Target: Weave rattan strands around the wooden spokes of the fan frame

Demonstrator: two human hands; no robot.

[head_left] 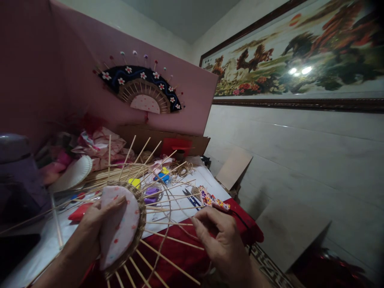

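My left hand [95, 226] grips a half-round fan frame, its thumb lying across the white dotted fabric centre [123, 228]. Thin wooden sticks [168, 240] radiate from the curved edge, where a woven cord band [142, 208] runs around the fabric. A loose loop of twine [170, 200] passes across the sticks. To the right, my right hand [217, 234] is closed near the stick tips, thumb and fingers pinched together by the twine. Its fingers seem to hold the twine, though the contact is small and dim.
A finished fan with white flowers [144, 90] hangs on the pink board. On the white-covered table lie blue snips [191, 199], floral fabric [214, 200], purple clay [152, 194], a red packet [80, 212], a bundle of sticks [99, 176] and a white paper plate [73, 176].
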